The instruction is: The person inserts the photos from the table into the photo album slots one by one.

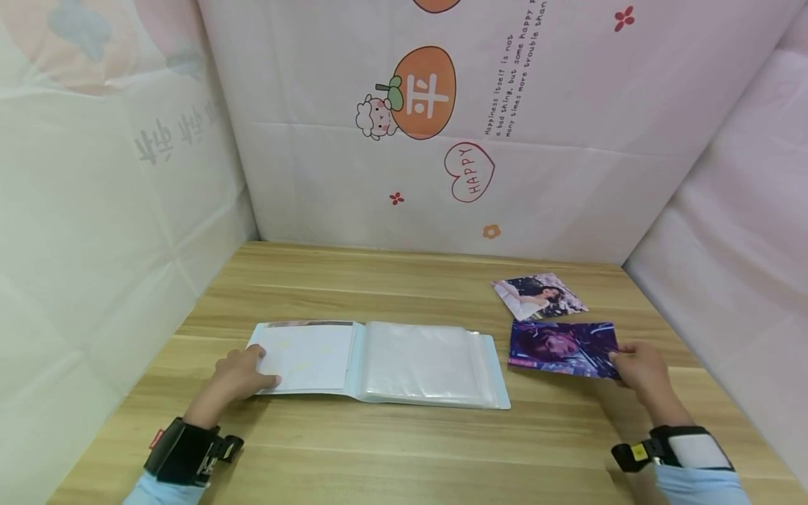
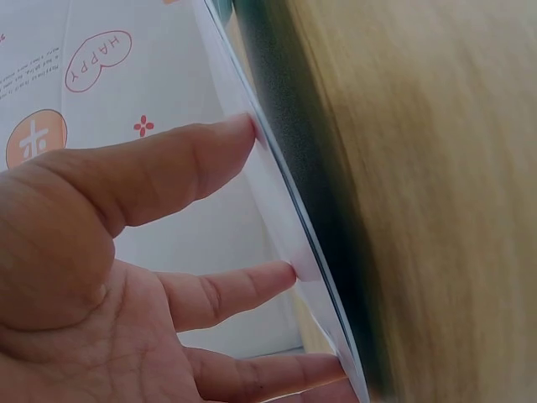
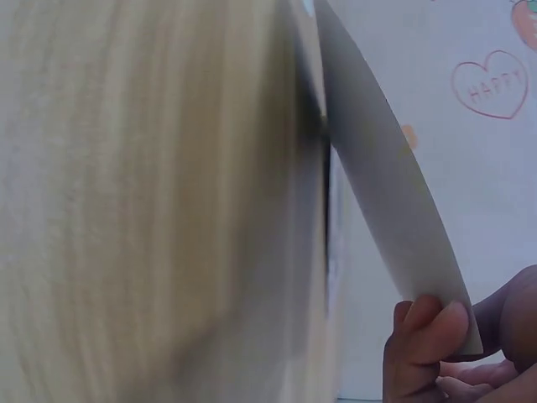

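An open photo album with clear sleeves lies flat on the wooden table. My left hand rests on its left page with straight fingers touching the page edge. To the album's right, my right hand pinches the right edge of a purple photo, lifting that edge off the table. In the right wrist view the photo shows its pale back, held between finger and thumb. A second photo lies flat just behind the purple one.
Fabric-covered walls with cartoon prints close in the table at the back and on both sides. Bare wood shows in front of the album and behind it.
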A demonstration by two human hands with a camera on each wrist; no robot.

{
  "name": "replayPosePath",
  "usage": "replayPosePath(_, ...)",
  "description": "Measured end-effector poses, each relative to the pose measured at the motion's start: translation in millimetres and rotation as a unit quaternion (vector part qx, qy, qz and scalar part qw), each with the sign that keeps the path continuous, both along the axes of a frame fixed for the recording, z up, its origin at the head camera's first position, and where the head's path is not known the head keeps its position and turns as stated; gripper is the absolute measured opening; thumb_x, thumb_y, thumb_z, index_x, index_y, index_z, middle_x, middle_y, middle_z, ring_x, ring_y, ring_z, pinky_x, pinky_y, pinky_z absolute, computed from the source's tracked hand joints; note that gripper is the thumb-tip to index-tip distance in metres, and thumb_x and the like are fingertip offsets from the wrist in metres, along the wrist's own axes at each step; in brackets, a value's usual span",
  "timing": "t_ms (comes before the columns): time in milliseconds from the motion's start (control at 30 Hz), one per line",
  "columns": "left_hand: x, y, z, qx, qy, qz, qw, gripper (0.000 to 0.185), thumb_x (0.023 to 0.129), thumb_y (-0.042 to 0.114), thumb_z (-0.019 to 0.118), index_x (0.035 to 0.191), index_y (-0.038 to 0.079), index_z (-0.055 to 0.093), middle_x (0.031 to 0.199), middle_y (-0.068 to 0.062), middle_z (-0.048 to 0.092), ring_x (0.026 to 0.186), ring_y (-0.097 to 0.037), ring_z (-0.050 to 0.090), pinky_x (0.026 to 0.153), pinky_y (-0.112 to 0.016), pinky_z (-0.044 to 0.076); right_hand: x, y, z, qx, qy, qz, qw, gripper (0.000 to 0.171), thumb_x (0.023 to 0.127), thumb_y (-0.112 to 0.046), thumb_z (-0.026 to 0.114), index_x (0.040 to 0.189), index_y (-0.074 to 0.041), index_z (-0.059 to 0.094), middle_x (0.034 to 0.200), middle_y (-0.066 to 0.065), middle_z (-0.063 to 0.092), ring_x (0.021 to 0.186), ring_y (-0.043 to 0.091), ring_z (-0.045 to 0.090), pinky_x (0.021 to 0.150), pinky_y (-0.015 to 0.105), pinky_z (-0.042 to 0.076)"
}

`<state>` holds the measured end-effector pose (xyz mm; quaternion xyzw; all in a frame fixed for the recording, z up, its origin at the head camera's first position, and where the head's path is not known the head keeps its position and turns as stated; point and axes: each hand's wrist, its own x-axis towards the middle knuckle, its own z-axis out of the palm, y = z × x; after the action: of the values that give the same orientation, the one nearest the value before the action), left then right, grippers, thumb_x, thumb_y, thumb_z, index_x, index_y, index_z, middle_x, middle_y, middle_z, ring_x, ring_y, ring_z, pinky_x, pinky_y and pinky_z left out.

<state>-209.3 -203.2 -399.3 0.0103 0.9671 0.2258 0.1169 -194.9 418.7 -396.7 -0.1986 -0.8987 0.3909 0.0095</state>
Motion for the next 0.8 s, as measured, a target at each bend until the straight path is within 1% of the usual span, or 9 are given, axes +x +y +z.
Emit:
replayPosePath(200,-0.6,0.2,0.3,-0.001,0.000,-0.003,1.0000,0.062,0.079,0.025,0.071,0.118,-0.016,0.046,0.109,-0.037,0.046,0.097,-0.052,0.042,0.079,-0.058,0.037,3.7,-2.9,11.7,-0.028,0.002,0.006,1.000,0.043,0.093,-0.005,0.044,0.120,0.027,0.036,0.089,0.027,0.055,0.062,0.014,0.057,0.056,0.031,0.053)
replayPosePath(300,-0.7,0.1,-0.2,-0.003,0.001,-0.003,1.0000,0.062,0.079,0.025,0.070,0.118,-0.016,0.046,0.109,-0.037,0.046,0.098,-0.052,0.042,0.080,-0.058,0.037,3.9,-7.2,14.9,-0.040,0.004,0.003,0.999,0.044,0.093,-0.005,0.045,0.122,0.026,0.035,0.088,0.025,0.057,0.062,0.013,0.057,0.057,0.032,0.053)
replayPosePath(400,-0.5,-0.1,0.1,-0.005,0.001,-0.005,1.0000,0.061,0.079,0.025,0.070,0.118,-0.016,0.046,0.110,-0.037,0.046,0.098,-0.052,0.042,0.080,-0.058,0.037,3.3,-12.8,16.9,-0.042,0.007,0.002,0.999,0.045,0.093,-0.006,0.046,0.123,0.026,0.035,0.089,0.025,0.057,0.062,0.013,0.057,0.056,0.031,0.053)
replayPosePath(500,-0.1,0.0,0.5,-0.005,0.003,-0.007,1.0000,0.062,0.080,0.026,0.070,0.118,-0.016,0.046,0.111,-0.038,0.046,0.098,-0.052,0.043,0.080,-0.058,0.037,2.5,-18.3,17.4,-0.040,0.013,0.005,0.999,0.045,0.092,-0.006,0.046,0.123,0.025,0.035,0.088,0.023,0.057,0.062,0.013,0.057,0.055,0.030,0.053)
replayPosePath(600,0.5,0.3,0.8,-0.004,0.002,-0.006,1.0000,0.062,0.080,0.026,0.070,0.119,-0.016,0.046,0.111,-0.038,0.046,0.098,-0.052,0.042,0.079,-0.059,0.037,1.2,-23.8,16.0,-0.047,0.023,0.009,0.999,0.045,0.091,-0.006,0.046,0.123,0.025,0.036,0.083,0.017,0.059,0.061,0.012,0.057,0.054,0.030,0.052)
replayPosePath(800,1.5,0.7,2.1,0.000,0.000,-0.004,1.0000,0.062,0.080,0.026,0.069,0.119,-0.016,0.046,0.111,-0.038,0.045,0.098,-0.052,0.042,0.079,-0.059,0.037,-2.8,-39.2,12.3,-0.103,0.038,0.040,0.993,0.043,0.093,-0.007,0.047,0.123,0.022,0.037,0.081,0.008,0.062,0.062,0.010,0.058,0.056,0.032,0.052)
